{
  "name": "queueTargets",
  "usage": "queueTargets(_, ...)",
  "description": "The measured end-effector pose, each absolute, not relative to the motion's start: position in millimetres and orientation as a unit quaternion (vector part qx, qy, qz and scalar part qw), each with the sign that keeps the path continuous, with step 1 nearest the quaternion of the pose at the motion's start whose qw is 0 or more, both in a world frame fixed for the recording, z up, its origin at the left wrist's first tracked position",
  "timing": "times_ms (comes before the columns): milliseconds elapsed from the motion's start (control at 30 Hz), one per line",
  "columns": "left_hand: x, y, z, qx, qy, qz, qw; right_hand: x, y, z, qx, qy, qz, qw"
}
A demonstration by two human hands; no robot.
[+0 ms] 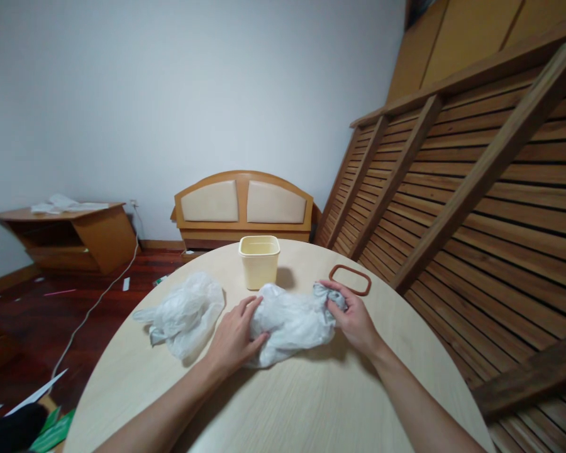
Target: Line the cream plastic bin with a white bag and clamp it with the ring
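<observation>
A crumpled white plastic bag (292, 321) lies across the middle of the table between my hands. My left hand (236, 330) grips its left end, thumb in front and fingers behind. Gathered at the bag's right end is a twisted part, which my right hand (351, 314) pinches between thumb and fingers. Just behind the bag stands a pale yellow open container (260, 267), upright. A brown rounded rectangular ring (368, 286) lies flat behind my right hand. Another crumpled white plastic bag (191, 321) rests to the left of my left hand.
The round light wood table (311, 402) carries all of these. Beyond it is a headboard (245, 226). Wooden slatted panels (453, 189) lean along the right side. On the left are a low cabinet (85, 236) with papers on top and a cable (97, 302) across the dark red floor.
</observation>
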State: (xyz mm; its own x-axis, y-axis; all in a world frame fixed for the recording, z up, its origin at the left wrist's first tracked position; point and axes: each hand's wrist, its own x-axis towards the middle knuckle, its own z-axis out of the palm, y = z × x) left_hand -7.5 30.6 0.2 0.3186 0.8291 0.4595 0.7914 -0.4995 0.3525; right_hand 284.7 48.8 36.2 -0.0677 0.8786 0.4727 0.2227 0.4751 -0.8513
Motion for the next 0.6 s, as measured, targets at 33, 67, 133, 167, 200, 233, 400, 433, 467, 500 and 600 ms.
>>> queueTargets(33,-8,30,3,0.806,0.508,0.302,0.017,290,52,38,-0.417,-0.641,0.298,0.571)
queueTargets(67,-8,27,7,0.801,0.515,0.305,0.003,296,54,39,-0.420,-0.618,0.289,0.599)
queueTargets(133,-9,21,16,0.791,0.521,0.322,-0.009,307,58,41,-0.422,-0.577,0.266,0.647)
queueTargets(167,-9,17,21,0.787,0.521,0.331,0.000,314,60,42,-0.424,-0.563,0.256,0.662)
queueTargets(200,-9,14,25,0.780,0.522,0.343,0.020,321,62,42,-0.428,-0.555,0.246,0.670)
queueTargets(233,-10,12,29,0.771,0.524,0.358,0.049,329,63,41,-0.436,-0.557,0.234,0.667)
queueTargets(400,-15,18,30,0.710,0.543,0.402,0.199,358,69,38,-0.540,-0.665,0.086,0.508)
queueTargets(433,-16,21,28,0.703,0.552,0.397,0.210,359,69,38,-0.564,-0.678,0.044,0.468)
queueTargets(467,-16,24,27,0.700,0.559,0.388,0.216,358,69,39,-0.584,-0.684,0.004,0.437)
queueTargets(500,-16,26,27,0.703,0.562,0.375,0.220,354,68,39,-0.596,-0.687,-0.028,0.415)
queueTargets(600,-16,24,33,0.740,0.552,0.313,0.224,337,64,42,-0.573,-0.724,-0.046,0.381)
